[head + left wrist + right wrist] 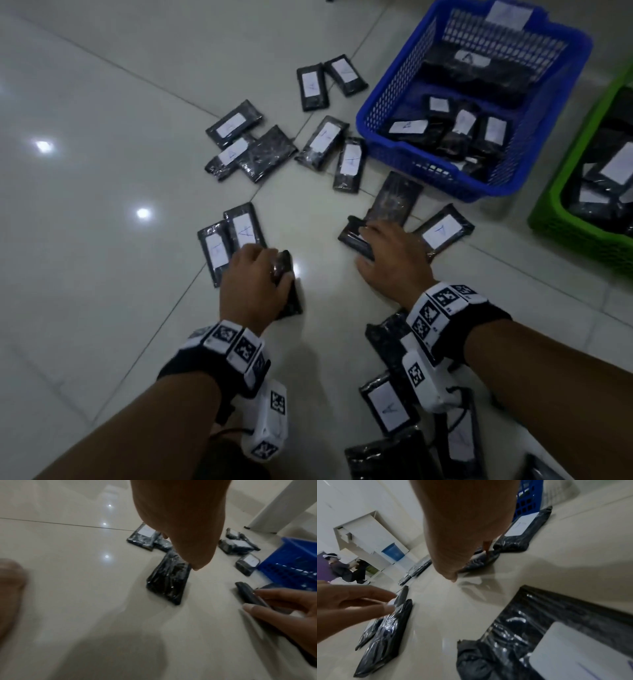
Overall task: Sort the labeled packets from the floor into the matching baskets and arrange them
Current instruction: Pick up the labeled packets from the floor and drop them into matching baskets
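Basically both hands are down on floor packets at once. The left hand (255, 277) has fingers curled onto a black packet (287, 287) lying label-down, just right of two face-up "A" packets (233, 240). The right hand (394, 260) lies spread and fairly flat over another dark packet (356, 236), thumb on the floor (102, 205); whether it actually grips it I cannot tell.

Risks: the shiny wrap looks slippery, so a one-hand pinch could drop the packet. The left packet's label is hidden, so it could land in the wrong basket unless flipped first. Neighbouring packets touch or overlap, so a lift may drag them along.

Containers: the blue basket (383, 113), far right, holds several packets, some reading "A", loosely piled, not neatly arranged. The green basket (561, 212), at the right edge, holds labeled packets too, letters unreadable.
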{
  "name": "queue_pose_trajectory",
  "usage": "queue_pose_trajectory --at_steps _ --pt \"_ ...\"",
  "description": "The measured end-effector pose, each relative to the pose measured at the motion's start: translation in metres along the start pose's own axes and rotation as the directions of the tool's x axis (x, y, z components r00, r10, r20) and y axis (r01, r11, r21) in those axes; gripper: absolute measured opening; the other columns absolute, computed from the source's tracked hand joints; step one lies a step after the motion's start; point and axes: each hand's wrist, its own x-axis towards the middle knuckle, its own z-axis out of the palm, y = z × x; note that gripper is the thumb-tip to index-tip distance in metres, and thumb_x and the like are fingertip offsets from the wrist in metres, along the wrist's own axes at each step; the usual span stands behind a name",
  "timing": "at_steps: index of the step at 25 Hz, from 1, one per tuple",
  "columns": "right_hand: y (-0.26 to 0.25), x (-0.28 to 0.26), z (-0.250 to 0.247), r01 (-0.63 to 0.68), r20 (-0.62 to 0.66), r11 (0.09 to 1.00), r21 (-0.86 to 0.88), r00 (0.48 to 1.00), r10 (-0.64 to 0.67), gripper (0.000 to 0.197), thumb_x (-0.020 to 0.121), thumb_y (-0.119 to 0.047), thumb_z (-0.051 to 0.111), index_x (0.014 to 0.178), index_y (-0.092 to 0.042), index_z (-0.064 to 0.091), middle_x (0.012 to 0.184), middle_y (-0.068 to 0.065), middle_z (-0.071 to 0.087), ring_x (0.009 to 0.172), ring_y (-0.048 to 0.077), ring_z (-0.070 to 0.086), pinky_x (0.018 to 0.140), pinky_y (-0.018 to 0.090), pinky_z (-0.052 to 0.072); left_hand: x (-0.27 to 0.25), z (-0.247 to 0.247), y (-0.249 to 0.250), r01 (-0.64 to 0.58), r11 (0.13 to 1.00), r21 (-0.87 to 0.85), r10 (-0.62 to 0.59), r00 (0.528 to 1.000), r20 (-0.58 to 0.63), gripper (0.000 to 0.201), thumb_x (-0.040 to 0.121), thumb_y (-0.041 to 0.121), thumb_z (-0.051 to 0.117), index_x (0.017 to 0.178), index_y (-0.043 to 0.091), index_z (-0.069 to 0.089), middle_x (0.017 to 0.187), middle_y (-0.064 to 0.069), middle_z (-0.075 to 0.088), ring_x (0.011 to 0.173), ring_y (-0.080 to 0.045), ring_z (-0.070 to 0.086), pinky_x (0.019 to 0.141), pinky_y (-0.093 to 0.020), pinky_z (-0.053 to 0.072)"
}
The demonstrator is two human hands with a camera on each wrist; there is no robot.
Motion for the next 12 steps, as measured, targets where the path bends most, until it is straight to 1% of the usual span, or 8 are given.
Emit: queue_pose_trajectory --at_steps 3,4,6,7,8,10,11,12 --pt "-0.003 -0.004 0.003 -0.042 -0.043 0.998 0.036 0.998 0.044 0.045 0.077 -0.022 0.071 0.121 -0.015 0.064 0.124 0.012 0.059 0.114 0.034 0.055 0.090 0.051 0.049 -0.017 -0.002 -0.002 0.124 0.992 0.010 -0.124 0.991 0.052 0.053 0.076 0.051 0.073 0.118 0.020 0.064 0.125 -0.005 0.056 0.115 -0.027 0.055 0.086 -0.040 0.050" --pt "-0.003 -0.003 0.001 -0.061 -0.024 0.997 0.054 0.998 0.063 0.048 0.079 -0.022 0.070 0.126 -0.016 0.061 0.126 0.012 0.057 0.117 0.033 0.053 0.093 0.051 0.048 -0.016 -0.001 0.003 0.184 0.983 -0.006 -0.183 0.981 0.072 0.058 0.075 0.056 0.071 0.121 0.022 0.062 0.129 -0.003 0.053 0.118 -0.025 0.053 0.088 -0.040 0.049" --pt "-0.004 0.001 0.000 -0.145 0.064 0.982 0.124 0.988 0.138 0.057 0.080 -0.022 0.070 0.134 -0.018 0.052 0.127 0.009 0.053 0.119 0.028 0.049 0.098 0.046 0.045 -0.011 0.000 0.015 0.288 0.958 -0.004 -0.286 0.952 0.107 0.069 0.072 0.063 0.070 0.126 0.023 0.057 0.133 -0.003 0.048 0.121 -0.024 0.051 0.088 -0.041 0.049" --pt "-0.005 0.004 -0.002 -0.207 0.101 0.959 0.192 0.977 0.190 0.058 0.079 -0.021 0.071 0.133 -0.020 0.050 0.124 0.007 0.055 0.115 0.025 0.051 0.096 0.042 0.046 -0.007 0.002 0.020 0.316 0.949 0.010 -0.314 0.942 0.121 0.073 0.071 0.064 0.071 0.127 0.021 0.054 0.132 -0.005 0.046 0.121 -0.026 0.050 0.088 -0.043 0.050" --pt "-0.007 0.006 -0.003 -0.264 0.134 0.927 0.266 0.962 0.236 0.052 0.078 -0.021 0.071 0.127 -0.021 0.054 0.117 0.005 0.059 0.107 0.022 0.055 0.090 0.038 0.049 -0.004 0.005 0.024 0.339 0.941 0.015 -0.338 0.931 0.137 0.076 0.070 0.062 0.073 0.128 0.019 0.051 0.132 -0.007 0.044 0.121 -0.027 0.049 0.087 -0.044 0.050" --pt "-0.013 0.009 -0.008 -0.333 0.187 0.866 0.373 0.941 0.282 0.026 0.076 -0.023 0.072 0.100 -0.021 0.063 0.089 0.001 0.065 0.081 0.018 0.060 0.069 0.029 0.049 0.001 0.013 0.029 0.394 0.919 -0.011 -0.386 0.906 0.174 0.076 0.070 0.049 0.076 0.130 0.017 0.044 0.132 -0.009 0.042 0.122 -0.031 0.048 0.087 -0.046 0.049" --pt "-0.015 0.008 -0.012 -0.358 0.202 0.829 0.430 0.933 0.298 0.018 0.077 -0.025 0.075 0.089 -0.021 0.062 0.079 -0.001 0.064 0.071 0.015 0.059 0.060 0.025 0.047 0.003 0.016 0.031 0.418 0.908 -0.035 -0.405 0.895 0.187 0.073 0.071 0.044 0.076 0.131 0.017 0.043 0.132 -0.009 0.042 0.121 -0.032 0.048 0.088 -0.047 0.048" --pt "-0.017 0.007 -0.015 -0.381 0.216 0.777 0.501 0.924 0.314 0.018 0.078 -0.024 0.077 0.086 -0.021 0.061 0.075 -0.003 0.063 0.066 0.011 0.059 0.054 0.020 0.046 0.005 0.016 0.034 0.436 0.898 -0.057 -0.419 0.888 0.188 0.069 0.072 0.041 0.074 0.129 0.017 0.044 0.131 -0.009 0.043 0.120 -0.032 0.049 0.088 -0.047 0.048"
